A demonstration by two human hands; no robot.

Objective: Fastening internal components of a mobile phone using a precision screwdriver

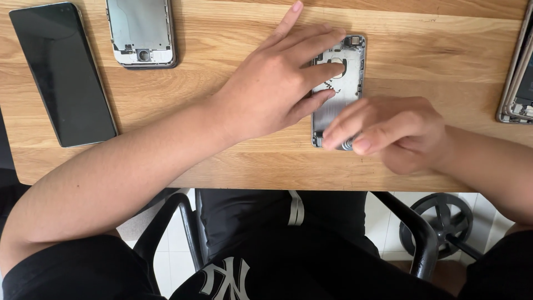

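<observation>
Left hand (pixel 272 91): fingers spread flat, pressing on the upper half of the opened phone shell (pixel 345 78); grips nothing, only pins it down.
Right hand (pixel 388 130): fingers curled together over the shell's lower end, tips touching it; motion-blurred, so I cannot tell whether they pinch a small part or tool.
Shell location: on the wooden desk (pixel 222 161), right of centre, near the front edge.
Neighbours: black phone (pixel 62 72) at the left edge, face up; second bare frame (pixel 141 33) at the back edge; more frames (pixel 519 83) at the right edge.
Technique (judgement): keep left-hand pressure even and clear of loose internals; work the lower end slowly.
Obscured: shell's lower end under fingers; right-edge frames cropped.
</observation>
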